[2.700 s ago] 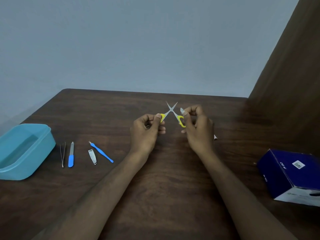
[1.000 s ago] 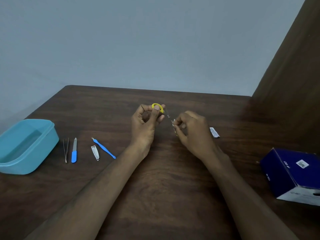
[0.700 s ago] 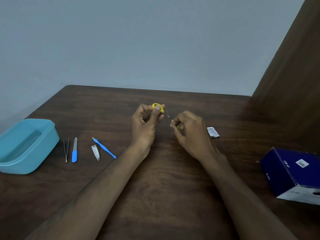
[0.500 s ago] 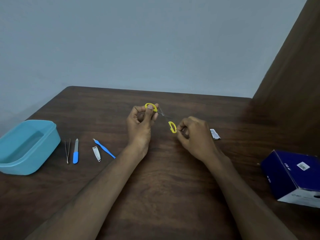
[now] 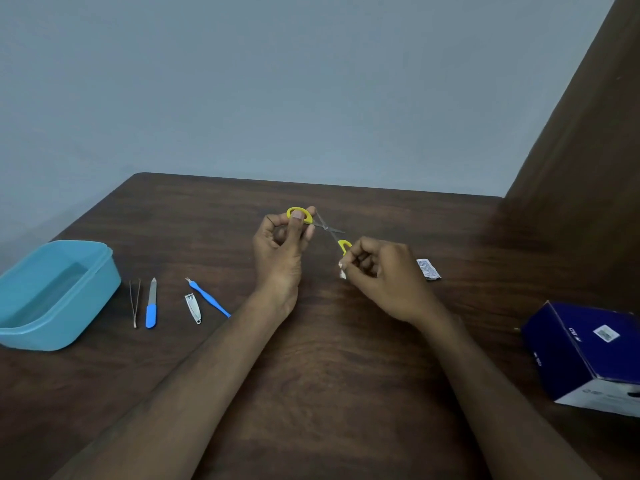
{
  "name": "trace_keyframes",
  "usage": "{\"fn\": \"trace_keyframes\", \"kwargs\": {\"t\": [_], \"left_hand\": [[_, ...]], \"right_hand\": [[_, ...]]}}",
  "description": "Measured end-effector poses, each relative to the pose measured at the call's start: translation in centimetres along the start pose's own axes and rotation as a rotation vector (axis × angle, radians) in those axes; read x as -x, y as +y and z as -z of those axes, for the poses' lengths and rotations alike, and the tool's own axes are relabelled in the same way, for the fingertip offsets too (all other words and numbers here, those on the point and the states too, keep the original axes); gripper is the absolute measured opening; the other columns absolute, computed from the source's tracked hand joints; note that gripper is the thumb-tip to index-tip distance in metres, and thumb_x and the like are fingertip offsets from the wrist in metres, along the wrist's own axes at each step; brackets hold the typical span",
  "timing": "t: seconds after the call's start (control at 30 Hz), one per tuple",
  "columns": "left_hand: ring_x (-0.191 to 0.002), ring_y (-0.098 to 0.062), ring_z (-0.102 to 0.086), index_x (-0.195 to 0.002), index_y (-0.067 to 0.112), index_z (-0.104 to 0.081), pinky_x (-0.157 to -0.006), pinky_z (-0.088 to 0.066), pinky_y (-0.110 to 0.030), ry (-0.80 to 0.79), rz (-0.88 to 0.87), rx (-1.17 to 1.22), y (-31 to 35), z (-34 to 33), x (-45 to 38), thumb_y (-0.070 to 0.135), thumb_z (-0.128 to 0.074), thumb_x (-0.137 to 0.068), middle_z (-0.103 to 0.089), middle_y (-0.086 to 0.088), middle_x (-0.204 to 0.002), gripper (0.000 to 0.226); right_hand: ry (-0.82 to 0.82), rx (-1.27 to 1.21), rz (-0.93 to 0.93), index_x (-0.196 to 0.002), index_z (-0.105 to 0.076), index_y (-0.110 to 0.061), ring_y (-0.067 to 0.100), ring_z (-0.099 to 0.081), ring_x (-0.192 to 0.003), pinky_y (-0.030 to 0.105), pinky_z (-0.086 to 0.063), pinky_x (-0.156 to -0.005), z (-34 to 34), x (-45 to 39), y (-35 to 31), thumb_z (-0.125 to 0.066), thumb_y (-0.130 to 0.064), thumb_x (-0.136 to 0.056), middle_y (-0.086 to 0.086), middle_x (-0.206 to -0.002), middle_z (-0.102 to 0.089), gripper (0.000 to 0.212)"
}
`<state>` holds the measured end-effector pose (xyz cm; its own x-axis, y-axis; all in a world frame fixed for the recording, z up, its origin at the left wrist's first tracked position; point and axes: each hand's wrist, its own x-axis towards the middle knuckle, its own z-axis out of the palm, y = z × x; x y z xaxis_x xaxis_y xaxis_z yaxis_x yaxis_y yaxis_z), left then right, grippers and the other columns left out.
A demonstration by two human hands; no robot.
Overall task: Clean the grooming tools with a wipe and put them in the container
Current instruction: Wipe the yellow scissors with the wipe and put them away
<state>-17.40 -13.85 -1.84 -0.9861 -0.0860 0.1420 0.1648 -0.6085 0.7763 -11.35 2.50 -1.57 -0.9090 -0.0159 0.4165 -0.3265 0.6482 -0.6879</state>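
Pinching scissors (image 5: 327,227) spread open | left hand (image 5: 282,252) far loop | right hand (image 5: 381,277) near loop, wipe (image 5: 342,273)

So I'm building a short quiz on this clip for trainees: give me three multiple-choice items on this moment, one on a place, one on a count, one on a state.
1. Where is the blue tub?
A. at the table's left edge
B. beside the dark blue box
C. between the hands

2. How many tools lie on the table beside the tub?
A. two
B. four
C. six

3. What is the left hand doing?
A. resting flat on the table
B. reaching into the tub
C. holding a yellow loop of the scissors

Answers:
1 A, the tub sits far left, away from the box.
2 B, tweezers, nail file, clipper and a blue-handled pick.
3 C, its thumb and fingers pinch the loop, while the right hand holds the other loop and a white wipe.
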Motion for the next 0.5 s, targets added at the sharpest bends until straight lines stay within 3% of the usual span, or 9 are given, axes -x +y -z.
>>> {"fn": "trace_keyframes", "kwargs": {"t": [0.13, 0.2, 0.3, 0.43, 0.5], "left_hand": [[-0.112, -0.02, -0.078, -0.092, 0.008, -0.056, -0.089, -0.062, -0.023, 0.013, 0.032, 0.028, -0.1, 0.1, 0.0, 0.009, -0.063, -0.106, -0.081, -0.004, -0.089, 0.016], [-0.107, -0.016, -0.079, -0.095, 0.004, -0.056, -0.086, -0.062, -0.021, 0.033, 0.065, 0.075, -0.1, 0.1, -0.2, 0.008, -0.061, -0.107, -0.081, -0.004, -0.091, 0.013], [-0.102, -0.013, -0.079, -0.111, -0.002, -0.059, -0.082, -0.061, -0.018, 0.056, 0.1, 0.146, -0.1, 0.1, -0.5, 0.006, -0.061, -0.107, -0.079, -0.012, -0.103, 0.009], [-0.092, -0.009, -0.077, -0.099, 0.001, -0.069, -0.081, -0.061, -0.018, 0.11, 0.137, 0.118, -0.4, 0.2, -0.8, 0.008, -0.063, -0.105, -0.077, -0.006, -0.097, 0.011], [-0.091, -0.012, -0.077, -0.106, 0.002, -0.071, -0.082, -0.062, -0.019, 0.108, 0.127, 0.032, -0.6, 0.4, -0.7, 0.011, -0.062, -0.107, -0.077, -0.008, -0.097, 0.013]], "right_hand": [[0.328, -0.199, -0.164, -0.085, -0.068, -0.025, 0.013, -0.069, -0.07, 0.039, -0.058, -0.07, -0.2, -1.0, 0.4, -0.066, -0.026, -0.093, -0.006, -0.081, -0.076, 0.008], [0.289, -0.358, -0.246, -0.088, -0.066, -0.022, 0.015, -0.071, -0.076, 0.046, -0.063, -0.073, -0.1, -1.1, 0.4, -0.066, -0.023, -0.101, -0.008, -0.089, -0.075, 0.012], [0.125, -0.652, -0.254, -0.094, -0.063, -0.009, 0.023, -0.074, -0.083, 0.039, -0.061, -0.062, -0.5, -0.6, -0.6, -0.064, -0.011, -0.106, 0.005, -0.099, -0.071, 0.012], [0.154, -0.445, -0.099, -0.092, -0.068, -0.01, 0.022, -0.077, -0.08, 0.036, -0.06, -0.067, -0.9, -0.5, -0.6, -0.073, -0.007, -0.099, 0.0, -0.085, -0.074, 0.009], [0.224, -0.237, 0.051, -0.092, -0.07, -0.01, 0.018, -0.074, -0.078, 0.036, -0.062, -0.07, -0.9, -0.3, -0.5, -0.075, -0.005, -0.094, -0.005, -0.087, -0.075, 0.008]]}}
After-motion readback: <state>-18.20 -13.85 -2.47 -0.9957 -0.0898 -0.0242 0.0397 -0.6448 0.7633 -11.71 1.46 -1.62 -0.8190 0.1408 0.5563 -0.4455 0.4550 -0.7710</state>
